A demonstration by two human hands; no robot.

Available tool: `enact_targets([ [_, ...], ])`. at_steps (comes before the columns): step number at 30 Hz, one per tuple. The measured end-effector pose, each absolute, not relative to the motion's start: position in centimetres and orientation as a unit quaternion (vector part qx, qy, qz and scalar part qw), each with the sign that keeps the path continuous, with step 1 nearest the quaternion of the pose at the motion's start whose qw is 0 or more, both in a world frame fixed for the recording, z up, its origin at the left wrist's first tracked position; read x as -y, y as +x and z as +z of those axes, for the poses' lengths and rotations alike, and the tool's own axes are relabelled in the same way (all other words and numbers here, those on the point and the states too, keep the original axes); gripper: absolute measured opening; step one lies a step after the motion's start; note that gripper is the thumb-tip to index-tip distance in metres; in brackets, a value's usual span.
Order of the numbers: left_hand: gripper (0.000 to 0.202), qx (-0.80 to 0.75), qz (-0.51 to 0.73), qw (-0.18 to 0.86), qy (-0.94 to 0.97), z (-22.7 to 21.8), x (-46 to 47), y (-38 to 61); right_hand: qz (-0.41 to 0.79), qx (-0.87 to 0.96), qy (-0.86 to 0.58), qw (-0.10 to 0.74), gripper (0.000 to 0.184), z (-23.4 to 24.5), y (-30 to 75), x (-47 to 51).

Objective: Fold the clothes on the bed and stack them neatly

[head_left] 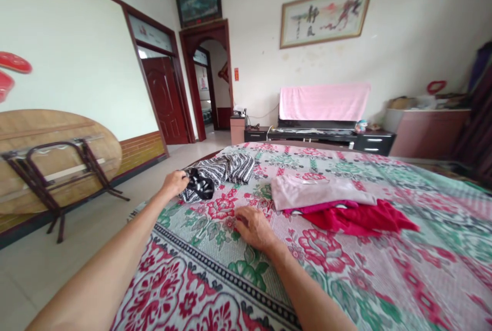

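My left hand [175, 183] is closed on the near left end of a black-and-white striped garment [230, 168], which lies loosely bunched on a floral bedspread [215, 239]. A black part of the garment shows right beside my fingers. My right hand [254, 226] is low over the bedspread, to the right of the garment and apart from it. Its fingers are loosely bent and nothing shows in them. Farther right lies a folded pale pink garment [315, 191], partly on top of a crumpled red garment [361, 218].
A folded round wooden table [57, 151] leans against the left wall. Beyond the bedspread stands a low black cabinet [374, 142] with a pink cloth [323, 101] above it. A cluttered pinkish cabinet [426, 131] is at the right. A red door [165, 98] stands at the back left.
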State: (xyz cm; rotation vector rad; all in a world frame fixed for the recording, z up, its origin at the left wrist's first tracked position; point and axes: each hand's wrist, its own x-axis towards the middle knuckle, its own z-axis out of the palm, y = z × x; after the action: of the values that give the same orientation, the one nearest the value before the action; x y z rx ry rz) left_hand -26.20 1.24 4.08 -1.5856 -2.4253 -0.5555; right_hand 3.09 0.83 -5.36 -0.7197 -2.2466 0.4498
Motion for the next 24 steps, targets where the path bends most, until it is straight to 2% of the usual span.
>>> enact_targets([
  [6,0.037,0.847,-0.166,0.139,-0.486,3.0,-0.6,-27.3,0.177,0.867,-0.285,0.368,0.017,-5.1,3.1,-0.6],
  [10,0.033,0.894,-0.111,0.064,-0.43,1.9,0.0,-27.7,0.184,0.861,-0.289,0.377,0.02,-4.9,3.2,-0.4],
  [13,0.043,0.869,-0.143,0.154,-0.449,1.7,0.1,-26.0,0.189,0.857,-0.285,0.384,0.022,-5.1,3.1,-0.4],
  [16,0.047,0.766,-0.167,0.253,-0.566,2.1,-1.4,-22.7,0.196,0.854,-0.283,0.391,0.023,-5.3,3.0,-0.7],
  [21,0.043,0.742,-0.118,0.195,-0.63,2.2,-6.4,-19.1,0.149,0.78,-0.411,0.449,0.025,-5.9,3.8,-1.8],
  [24,0.07,0.789,-0.096,0.14,-0.59,1.3,-9.3,-20.2,0.116,0.772,-0.447,0.436,0.024,-6.3,4.4,-2.3],
])
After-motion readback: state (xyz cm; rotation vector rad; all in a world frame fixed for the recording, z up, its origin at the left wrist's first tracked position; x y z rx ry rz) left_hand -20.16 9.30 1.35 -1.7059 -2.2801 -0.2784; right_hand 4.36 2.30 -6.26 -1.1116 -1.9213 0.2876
